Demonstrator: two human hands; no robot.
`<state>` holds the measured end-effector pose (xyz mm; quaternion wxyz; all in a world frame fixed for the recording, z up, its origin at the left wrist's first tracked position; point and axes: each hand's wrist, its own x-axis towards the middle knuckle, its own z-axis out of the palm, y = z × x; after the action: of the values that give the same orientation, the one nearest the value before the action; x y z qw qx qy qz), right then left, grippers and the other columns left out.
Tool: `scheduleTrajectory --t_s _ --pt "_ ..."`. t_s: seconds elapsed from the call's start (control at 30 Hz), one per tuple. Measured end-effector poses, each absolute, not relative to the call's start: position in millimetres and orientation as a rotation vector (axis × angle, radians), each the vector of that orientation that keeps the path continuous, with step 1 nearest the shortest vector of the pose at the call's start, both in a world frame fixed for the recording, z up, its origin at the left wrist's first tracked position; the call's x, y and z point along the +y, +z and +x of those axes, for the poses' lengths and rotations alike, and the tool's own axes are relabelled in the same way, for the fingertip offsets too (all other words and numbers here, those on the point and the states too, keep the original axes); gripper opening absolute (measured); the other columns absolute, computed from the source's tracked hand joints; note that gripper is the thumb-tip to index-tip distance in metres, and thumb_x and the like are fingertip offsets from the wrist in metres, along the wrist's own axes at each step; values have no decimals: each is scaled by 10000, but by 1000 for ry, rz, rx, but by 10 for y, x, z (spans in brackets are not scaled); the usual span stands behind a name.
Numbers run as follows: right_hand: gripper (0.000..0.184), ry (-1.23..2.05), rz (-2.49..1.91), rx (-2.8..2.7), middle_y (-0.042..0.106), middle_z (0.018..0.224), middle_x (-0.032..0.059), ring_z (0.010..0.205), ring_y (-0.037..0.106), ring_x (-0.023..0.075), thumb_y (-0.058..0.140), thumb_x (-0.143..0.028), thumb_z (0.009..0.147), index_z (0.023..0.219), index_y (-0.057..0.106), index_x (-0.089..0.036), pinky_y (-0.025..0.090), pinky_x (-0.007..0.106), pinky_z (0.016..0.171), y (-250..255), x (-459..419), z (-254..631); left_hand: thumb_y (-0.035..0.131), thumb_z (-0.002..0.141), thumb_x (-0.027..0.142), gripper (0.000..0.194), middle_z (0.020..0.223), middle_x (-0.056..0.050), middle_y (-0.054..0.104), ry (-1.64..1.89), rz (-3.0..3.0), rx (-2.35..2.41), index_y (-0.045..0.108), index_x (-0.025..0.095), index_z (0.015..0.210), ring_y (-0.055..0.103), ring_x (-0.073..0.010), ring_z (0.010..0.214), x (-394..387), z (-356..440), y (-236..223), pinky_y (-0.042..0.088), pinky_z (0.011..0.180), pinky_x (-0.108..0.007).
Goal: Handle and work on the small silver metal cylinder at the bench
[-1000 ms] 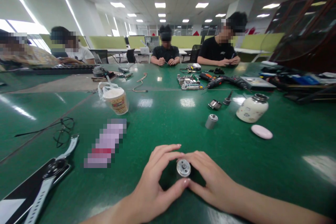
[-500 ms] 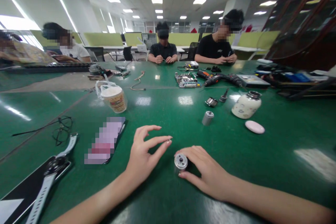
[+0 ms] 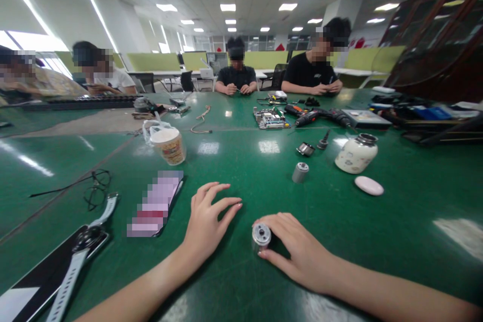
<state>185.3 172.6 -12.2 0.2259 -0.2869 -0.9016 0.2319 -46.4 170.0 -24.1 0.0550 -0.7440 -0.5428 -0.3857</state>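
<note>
Clock directions are taken from the cylinder (image 3: pixel 261 235), with twelve pointing to the far side of the table (image 3: pixel 234 181). The cylinder stands roughly upright at the near part of the table, its round end face (dark at the centre) turned upward. The right hand (image 3: pixel 296 251), at three to four o'clock, grips it between the thumb on the near side and the fingers on the far side. The left hand (image 3: pixel 206 219), at nine to ten o'clock, is apart from the cylinder; its thumb and forefinger tips nearly meet in a narrow pinch, with the other fingers extended. Whether that pinch holds a very small part cannot be told at this size. A second cylinder (image 3: pixel 300 174) stands at one o'clock, with a metal clip (image 3: pixel 305 149) just beyond it. The jar (image 3: pixel 355 156), uncapped, lies between one and two o'clock, and the pink lid (image 3: pixel 369 185) near it at two. The board (image 3: pixel 270 118) is at twelve, the cup (image 3: pixel 168 146) between ten and eleven, the phone (image 3: pixel 156 204) at nine to ten, and the watch (image 3: pixel 89 238) at nine.
</note>
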Motion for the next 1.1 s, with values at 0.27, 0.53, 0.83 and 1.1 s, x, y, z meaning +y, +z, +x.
scheduleTrajectory --t_s 0.27,0.53,0.83,1.1 --pt "312 615 -775 -2490 609 1125 69 1007 533 209 589 -325 884 1160 516 -201 416 373 883 -171 1729 1857 596 873 187 166 987 -47 725 -1550 -2668 -1371 672 221 1017 608 -209 1061 1442 -195 -183 487 919 -381" --pt "298 602 -761 -2489 612 1105 90 995 545 223 562 -328 897 1159 520 -194 428 387 868 -192 1737 1858 602 864 178 170 943 -51 730 -1659 -2728 -1290 682 215 1010 662 -178 917 1454 -151 -148 526 827 -321" --pt "264 605 -752 -2478 612 1091 80 986 545 210 563 -309 896 1132 531 -196 428 374 865 -168 1729 1856 549 884 159 212 990 -80 693 -1600 -2806 -1314 675 201 1050 632 -173 928 1426 -137 -139 522 817 -307" --pt "281 616 -776 -2476 606 1104 84 988 536 222 574 -295 879 1133 518 -189 427 393 875 -168 1719 1872 579 863 177 394 1110 -87 658 -1453 -2906 -1255 564 229 1254 607 -189 1004 1405 -184 -160 510 871 -326"
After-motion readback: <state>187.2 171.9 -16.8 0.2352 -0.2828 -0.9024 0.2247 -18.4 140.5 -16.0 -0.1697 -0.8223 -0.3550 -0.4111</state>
